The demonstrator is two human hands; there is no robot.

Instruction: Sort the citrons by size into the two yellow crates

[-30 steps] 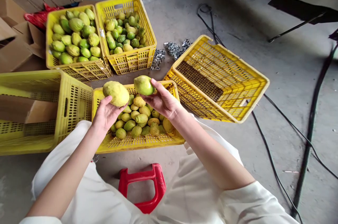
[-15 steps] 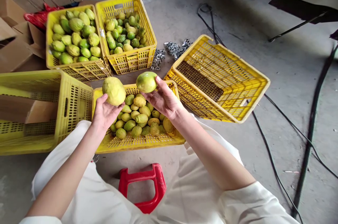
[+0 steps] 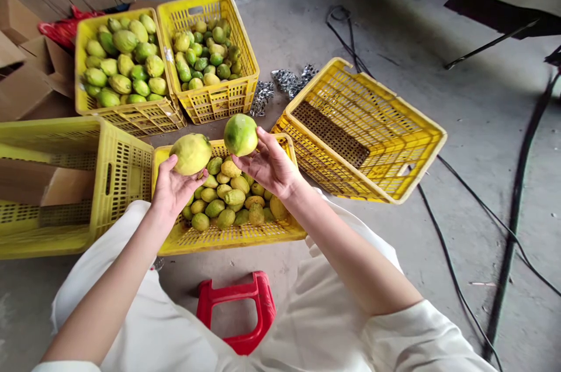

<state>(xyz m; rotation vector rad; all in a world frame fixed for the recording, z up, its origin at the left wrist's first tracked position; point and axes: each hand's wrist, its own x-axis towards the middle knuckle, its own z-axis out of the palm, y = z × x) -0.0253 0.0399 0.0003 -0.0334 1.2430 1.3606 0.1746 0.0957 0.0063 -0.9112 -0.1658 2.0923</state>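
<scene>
My left hand (image 3: 177,185) is closed around a yellow lemon (image 3: 191,154), its thumb on the near left side. In my right hand (image 3: 274,167) is a greener lemon (image 3: 241,134), gripped between thumb and fingers. Both fruits are held up side by side, a small gap apart, above the far edge of a yellow plastic crate (image 3: 232,237). Inside that crate lie several smaller yellow-green lemons (image 3: 236,197), partly covered from view by my hands.
Two crates of lemons, one (image 3: 131,118) at far left and one (image 3: 214,100) beside it, stand behind. A tilted yellow crate (image 3: 394,144) is at right. Another crate (image 3: 123,173) at left holds cardboard. A red stool (image 3: 258,302) stands between my legs; black cables (image 3: 512,202) cross the floor.
Both lemons have been turned in my fingers: the left one now lies more sideways, and the right one shows a greener, rounder end. My hands stay in nearly the same place.
</scene>
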